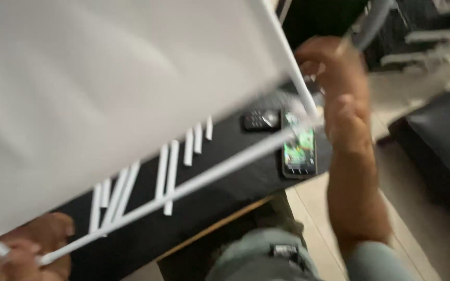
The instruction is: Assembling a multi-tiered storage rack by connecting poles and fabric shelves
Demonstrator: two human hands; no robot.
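A large white sheet [105,88] is filling the upper left of the view, blurred by motion, and it is hanging over the black desk [225,151].

The left hand [27,250] is sitting at the lower left corner. Its grip is closing around the near end of a long white rod [183,187], with the fingers curled together over it. The rod's long axis is running diagonally, from the left hand at lower left up towards the right hand at upper right, and it is passing above the desk without touching it.

Below the rod, a row of short white sticks [167,177] is lying flat on the desk, roughly parallel to one another, each pointing away from the near edge.

Further right, a dark remote control [260,119] is lying on the desk, just beside a phone [299,148] with a lit screen.

A second white rod [292,73] is running along the sheet's right edge, slanting down to meet the first rod near the phone.

The right hand [339,93] is holding at that junction. Blur is hiding its fingertips, so whether its grip is clamping on the rods cannot be told.

A dark seat [444,140] is standing at far right on the tiled floor [407,208].
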